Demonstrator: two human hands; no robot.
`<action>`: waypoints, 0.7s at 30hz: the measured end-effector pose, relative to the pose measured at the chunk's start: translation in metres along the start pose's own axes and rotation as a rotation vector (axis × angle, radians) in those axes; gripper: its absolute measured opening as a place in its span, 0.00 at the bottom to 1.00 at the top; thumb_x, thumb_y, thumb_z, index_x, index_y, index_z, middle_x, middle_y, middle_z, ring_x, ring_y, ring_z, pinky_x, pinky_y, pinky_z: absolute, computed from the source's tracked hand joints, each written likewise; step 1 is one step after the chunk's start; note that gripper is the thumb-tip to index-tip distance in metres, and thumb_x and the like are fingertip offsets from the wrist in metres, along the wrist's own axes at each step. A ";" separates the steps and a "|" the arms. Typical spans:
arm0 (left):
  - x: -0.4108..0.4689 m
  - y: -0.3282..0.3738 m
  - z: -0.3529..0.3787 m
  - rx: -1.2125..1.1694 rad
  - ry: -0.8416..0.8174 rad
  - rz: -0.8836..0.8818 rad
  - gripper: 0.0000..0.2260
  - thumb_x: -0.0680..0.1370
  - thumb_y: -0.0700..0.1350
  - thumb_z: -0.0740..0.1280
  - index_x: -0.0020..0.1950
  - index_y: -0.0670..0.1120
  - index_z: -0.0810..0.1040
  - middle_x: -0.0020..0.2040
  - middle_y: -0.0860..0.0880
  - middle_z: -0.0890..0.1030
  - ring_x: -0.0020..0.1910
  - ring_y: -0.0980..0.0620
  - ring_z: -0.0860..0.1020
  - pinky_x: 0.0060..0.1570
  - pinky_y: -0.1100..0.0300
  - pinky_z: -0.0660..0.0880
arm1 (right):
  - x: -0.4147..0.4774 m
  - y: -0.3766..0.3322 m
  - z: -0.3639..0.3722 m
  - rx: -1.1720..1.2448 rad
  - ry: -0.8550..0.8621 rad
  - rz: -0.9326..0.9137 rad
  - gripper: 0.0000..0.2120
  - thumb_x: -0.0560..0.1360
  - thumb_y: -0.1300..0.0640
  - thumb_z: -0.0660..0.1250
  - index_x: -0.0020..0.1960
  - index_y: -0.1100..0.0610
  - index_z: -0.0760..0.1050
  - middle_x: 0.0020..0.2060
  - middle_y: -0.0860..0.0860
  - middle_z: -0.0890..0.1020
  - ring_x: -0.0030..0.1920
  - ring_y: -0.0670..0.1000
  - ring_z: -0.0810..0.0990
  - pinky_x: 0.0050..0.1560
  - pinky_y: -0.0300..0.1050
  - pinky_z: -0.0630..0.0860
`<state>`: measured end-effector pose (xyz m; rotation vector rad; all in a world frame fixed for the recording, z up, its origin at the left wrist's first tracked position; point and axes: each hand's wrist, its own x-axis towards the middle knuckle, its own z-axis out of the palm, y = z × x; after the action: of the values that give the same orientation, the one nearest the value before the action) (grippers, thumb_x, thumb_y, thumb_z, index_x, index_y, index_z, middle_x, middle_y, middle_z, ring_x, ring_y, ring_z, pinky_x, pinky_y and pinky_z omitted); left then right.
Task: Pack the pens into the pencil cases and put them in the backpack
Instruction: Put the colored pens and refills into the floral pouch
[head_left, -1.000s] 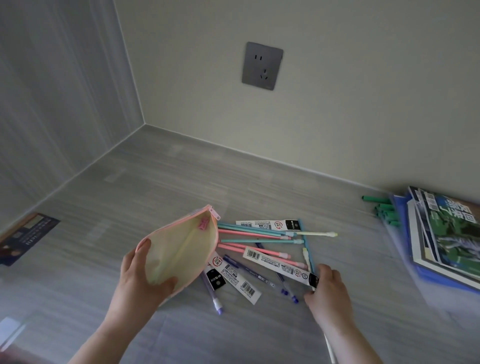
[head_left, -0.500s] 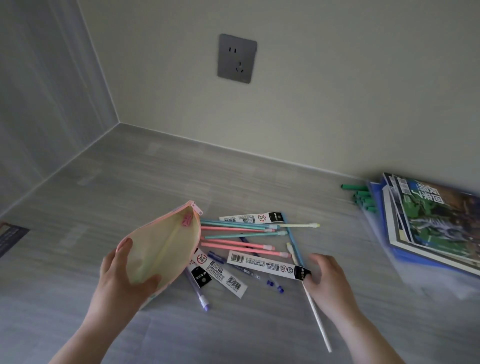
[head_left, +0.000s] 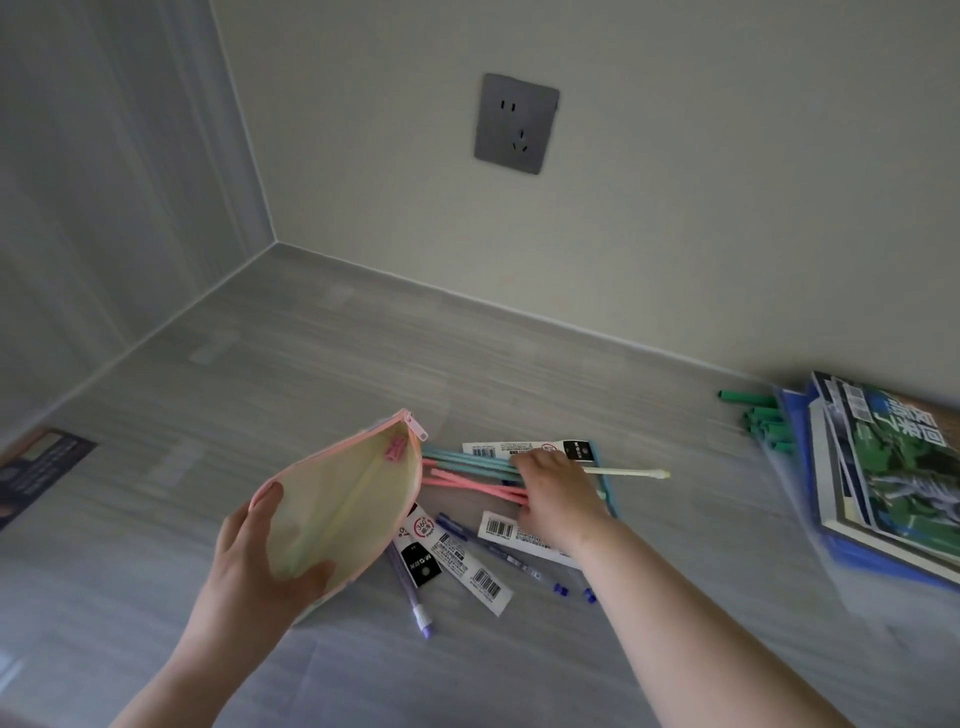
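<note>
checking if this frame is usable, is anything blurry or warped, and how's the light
Head view: dim, flat light, no glare; the books and green pens at the right edge smear with motion blur; wide-angle distortion bends the wall corner; the pencil case and socket stay fairly sharp.

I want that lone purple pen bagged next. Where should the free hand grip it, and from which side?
Probably mid-barrel, from above. The purple pen lies flat on the floor, its far end tucked under the white packet; the near half is bare, so pinch there across the barrel and draw it out toward you.
</note>
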<state>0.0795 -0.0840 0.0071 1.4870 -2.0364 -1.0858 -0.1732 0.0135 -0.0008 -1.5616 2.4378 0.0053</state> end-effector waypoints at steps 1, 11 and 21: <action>0.000 0.000 -0.001 0.002 0.001 -0.005 0.37 0.63 0.34 0.75 0.68 0.45 0.62 0.67 0.41 0.66 0.62 0.40 0.68 0.55 0.48 0.67 | 0.004 0.000 0.001 -0.028 -0.004 -0.005 0.25 0.73 0.61 0.63 0.69 0.57 0.62 0.65 0.55 0.71 0.65 0.55 0.67 0.68 0.50 0.63; 0.000 -0.003 -0.007 0.034 0.011 -0.010 0.36 0.63 0.34 0.75 0.68 0.44 0.63 0.67 0.40 0.66 0.64 0.40 0.66 0.59 0.47 0.66 | 0.005 0.008 0.005 0.022 0.131 -0.051 0.13 0.79 0.60 0.56 0.60 0.61 0.74 0.55 0.57 0.78 0.56 0.55 0.74 0.55 0.47 0.69; -0.006 -0.005 -0.012 0.004 0.015 0.008 0.36 0.63 0.33 0.75 0.67 0.44 0.64 0.66 0.40 0.67 0.61 0.41 0.68 0.54 0.51 0.66 | -0.010 0.012 -0.003 0.106 0.192 0.069 0.08 0.79 0.64 0.54 0.52 0.63 0.71 0.40 0.58 0.81 0.34 0.55 0.75 0.32 0.42 0.62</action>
<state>0.0930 -0.0829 0.0113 1.4836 -2.0342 -1.0648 -0.1810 0.0272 0.0028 -1.4944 2.5880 -0.2691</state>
